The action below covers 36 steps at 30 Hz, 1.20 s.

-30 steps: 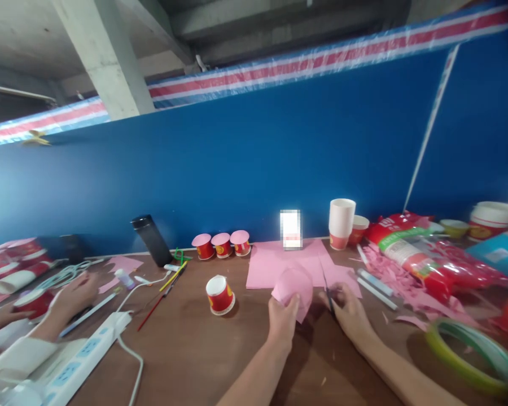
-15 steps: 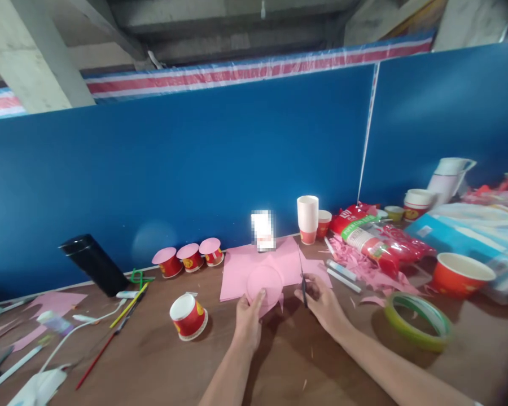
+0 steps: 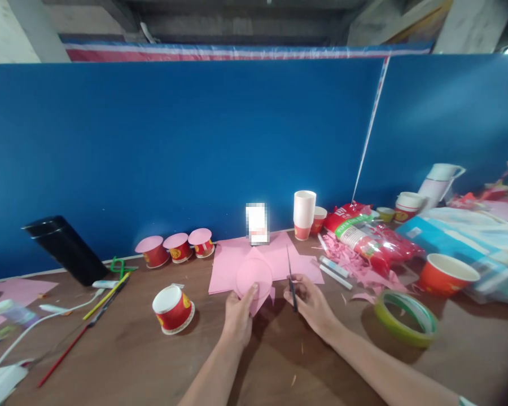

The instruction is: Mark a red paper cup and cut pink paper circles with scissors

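Note:
My left hand (image 3: 239, 313) pinches a piece of pink paper (image 3: 254, 277) with a round outline on it, thumb on top. Part of its edge is cut, and a narrow flap hangs at its lower right. In my right hand (image 3: 308, 304) is a pair of scissors (image 3: 292, 282), blades pointing up and away, apart from the paper. Behind both hands lie larger pink sheets (image 3: 225, 265). A red paper cup (image 3: 173, 309) rests upside down or tilted left of my left hand; which one I cannot tell.
Several red cups with pink discs on top, such as this one (image 3: 201, 242), line the blue partition (image 3: 195, 141). A black bottle (image 3: 68, 251) leans at left. Stacked white cups (image 3: 304, 211), pink scraps (image 3: 342, 256), a red bag of cups (image 3: 359, 228), tape (image 3: 381, 321) and an orange-red cup (image 3: 446, 276) lie right.
The camera view has tilted and shifted, so most of the table appears further left. Both hands keep their holds on the paper and scissors, with little visible movement between them.

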Available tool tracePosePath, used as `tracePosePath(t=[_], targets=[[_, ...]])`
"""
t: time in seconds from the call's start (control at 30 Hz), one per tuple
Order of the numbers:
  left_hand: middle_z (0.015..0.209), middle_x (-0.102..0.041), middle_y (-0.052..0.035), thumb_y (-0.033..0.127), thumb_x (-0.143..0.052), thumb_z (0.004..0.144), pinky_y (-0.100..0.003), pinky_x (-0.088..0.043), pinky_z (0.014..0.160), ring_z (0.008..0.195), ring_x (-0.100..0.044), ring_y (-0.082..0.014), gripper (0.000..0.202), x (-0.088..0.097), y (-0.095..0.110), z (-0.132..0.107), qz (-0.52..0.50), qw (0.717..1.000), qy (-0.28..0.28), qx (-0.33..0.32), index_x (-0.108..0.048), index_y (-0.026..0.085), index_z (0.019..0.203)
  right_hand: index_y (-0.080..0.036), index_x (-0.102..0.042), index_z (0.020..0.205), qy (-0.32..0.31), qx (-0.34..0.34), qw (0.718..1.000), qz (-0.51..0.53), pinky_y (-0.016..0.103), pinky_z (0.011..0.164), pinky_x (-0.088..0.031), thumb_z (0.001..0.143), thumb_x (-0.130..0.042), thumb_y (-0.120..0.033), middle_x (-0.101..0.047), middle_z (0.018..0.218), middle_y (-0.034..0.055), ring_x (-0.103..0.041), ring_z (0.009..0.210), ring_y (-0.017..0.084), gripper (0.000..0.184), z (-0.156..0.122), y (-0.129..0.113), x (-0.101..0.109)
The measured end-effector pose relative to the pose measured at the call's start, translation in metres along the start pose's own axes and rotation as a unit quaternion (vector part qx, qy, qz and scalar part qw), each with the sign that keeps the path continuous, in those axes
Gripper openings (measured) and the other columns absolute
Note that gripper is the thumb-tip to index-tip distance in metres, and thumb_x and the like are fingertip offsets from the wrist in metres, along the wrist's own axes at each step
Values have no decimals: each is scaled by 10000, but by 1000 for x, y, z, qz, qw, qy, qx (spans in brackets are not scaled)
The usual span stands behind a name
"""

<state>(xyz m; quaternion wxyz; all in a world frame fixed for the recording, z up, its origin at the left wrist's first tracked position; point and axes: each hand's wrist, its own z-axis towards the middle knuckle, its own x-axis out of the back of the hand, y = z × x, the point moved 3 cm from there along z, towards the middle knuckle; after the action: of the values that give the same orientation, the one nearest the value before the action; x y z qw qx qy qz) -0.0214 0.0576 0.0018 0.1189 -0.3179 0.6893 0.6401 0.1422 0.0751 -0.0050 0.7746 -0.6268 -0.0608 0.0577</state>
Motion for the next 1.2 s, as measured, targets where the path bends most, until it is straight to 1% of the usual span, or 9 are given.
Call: tracePosePath(t=[0.1, 0.23, 0.5, 0.57, 0.67, 0.73, 0.9, 1.1, 1.2], targets=[[872, -691, -135, 195, -724, 629, -296, -506, 754, 779, -654, -197, 367, 0, -1, -2, -10, 1000, 3, -2, -616, 70, 957, -188, -504, 954, -20, 2, 1000, -9, 229, 615, -424, 728, -650, -325, -552, 729, -15, -520, 670, 125, 302, -6, -7, -6], [886, -691, -121, 191, -711, 643, -270, -508, 720, 758, -653, -178, 345, -1, -3, -5, -14, 1000, 12, 17, -618, 90, 960, -190, -515, 961, -55, 6, 998, -28, 237, 644, -431, 767, -610, -330, -550, 760, -7, -520, 704, 130, 257, -10, -13, -11], [822, -695, -98, 194, -712, 639, -255, -506, 717, 744, -654, -169, 309, -3, -1, -3, -40, 999, -23, 3, -631, 90, 919, -181, -522, 1020, -83, 7, 996, -40, 235, 633, -442, 772, -600, -329, -564, 754, -2, -525, 690, 129, 299, -13, -21, -12], [849, -694, -115, 195, -714, 638, -269, -510, 721, 754, -656, -181, 327, -3, -3, -3, -38, 999, -32, 9, -626, 86, 933, -180, -522, 1062, -86, 10, 995, -48, 234, 633, -444, 774, -599, -326, -568, 759, -1, -525, 690, 129, 331, -13, -21, -13], [902, -686, -141, 203, -718, 635, -303, -516, 735, 774, -657, -204, 351, -2, -5, -3, -31, 999, -27, 15, -617, 87, 950, -177, -524, 1109, -90, 9, 995, -48, 240, 654, -450, 782, -588, -331, -578, 791, 8, -529, 708, 133, 367, -13, -18, -13], [900, -685, -145, 214, -718, 637, -311, -518, 731, 763, -658, -207, 339, -2, -5, -3, -25, 999, -23, 15, -620, 84, 934, -174, -535, 1111, -92, 4, 995, -48, 245, 665, -453, 784, -585, -340, -585, 817, 16, -535, 730, 141, 370, -13, -15, -13], [853, -691, -125, 222, -720, 631, -267, -515, 680, 715, -655, -179, 292, 0, -6, -4, -18, 1000, 0, 7, -628, 83, 871, -175, -543, 1118, -90, 2, 995, -48, 250, 658, -451, 779, -591, -351, -585, 799, 17, -533, 725, 148, 384, -13, -14, -12], [855, -688, -109, 252, -719, 635, -275, -514, 682, 730, -651, -179, 316, -3, -6, -6, -29, 999, -22, 15, -624, 96, 892, -175, -550, 1115, -84, 1, 996, -32, 243, 640, -440, 782, -586, -369, -588, 821, 24, -526, 723, 147, 387, -12, -15, -11], [839, -687, -103, 219, -738, 613, -233, -516, 615, 673, -644, -151, 332, -3, -5, -8, -13, 999, 3, 38, -623, 93, 898, -173, -540, 1135, -82, 4, 996, -28, 245, 658, -440, 792, -577, -365, -600, 853, 31, -531, 740, 147, 394, -11, -15, -10]])
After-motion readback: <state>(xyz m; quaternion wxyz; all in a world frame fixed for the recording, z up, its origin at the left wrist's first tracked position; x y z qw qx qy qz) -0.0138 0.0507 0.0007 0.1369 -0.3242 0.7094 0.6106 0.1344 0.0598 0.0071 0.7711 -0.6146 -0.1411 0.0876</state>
